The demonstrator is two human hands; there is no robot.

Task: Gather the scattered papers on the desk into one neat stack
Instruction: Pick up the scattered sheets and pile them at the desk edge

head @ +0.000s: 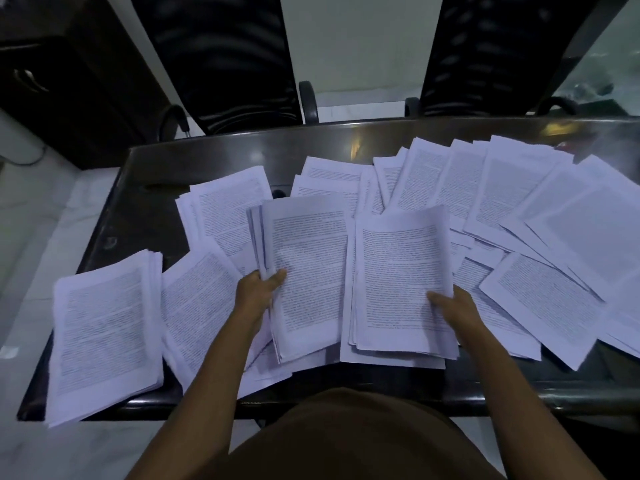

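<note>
Printed white papers cover most of a dark glossy desk (145, 202). My left hand (258, 289) grips a thick bundle of sheets (308, 271) at its left edge, thumb on top. My right hand (453, 306) holds a second bundle (398, 271) at its lower right, thumb pressed on the top page. The two bundles sit side by side in the middle. A separate stack (104, 337) lies at the desk's near left corner and hangs over the edge. Loose overlapping sheets (519, 202) fan out across the right and far side.
Two black office chairs (221, 57) (498, 53) stand behind the desk's far edge. A dark cabinet (62, 84) is at the far left. Pale floor (41, 237) shows left of the desk. My torso is close to the near edge.
</note>
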